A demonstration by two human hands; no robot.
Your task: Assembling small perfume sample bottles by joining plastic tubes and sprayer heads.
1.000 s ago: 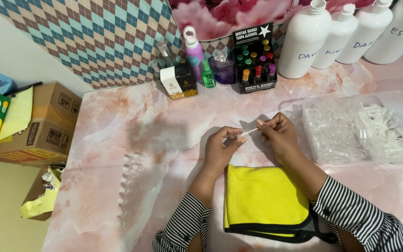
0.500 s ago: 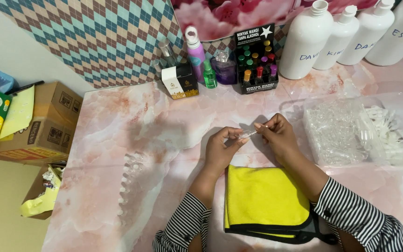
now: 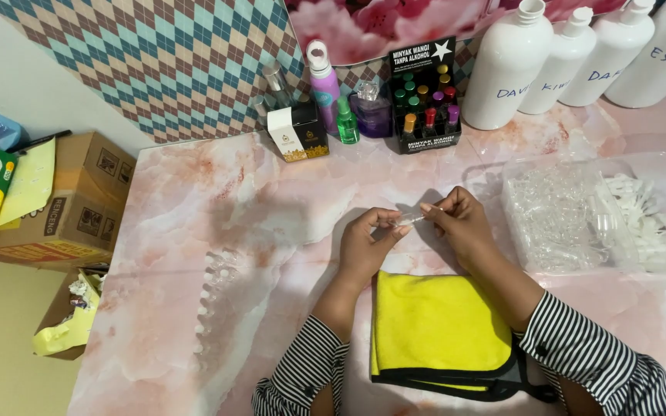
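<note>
Clear vial (image 3: 414, 219) pinched between left hand (image 3: 368, 246) and right hand (image 3: 460, 223) fingertips, mid-worktop; likely light, slippery, fragile; grip ends.

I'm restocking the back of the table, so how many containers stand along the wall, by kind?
Large white bottles: 4
Purple spray bottle: 1
Small green bottle: 1
Purple glass perfume bottle: 1
Black and white small box: 1
Black display box of small vials: 1
Total: 9

Glossy marble-look table (image 3: 217, 200); matt yellow cloth (image 3: 437, 323); clear plastic vial (image 3: 412, 220).
</note>
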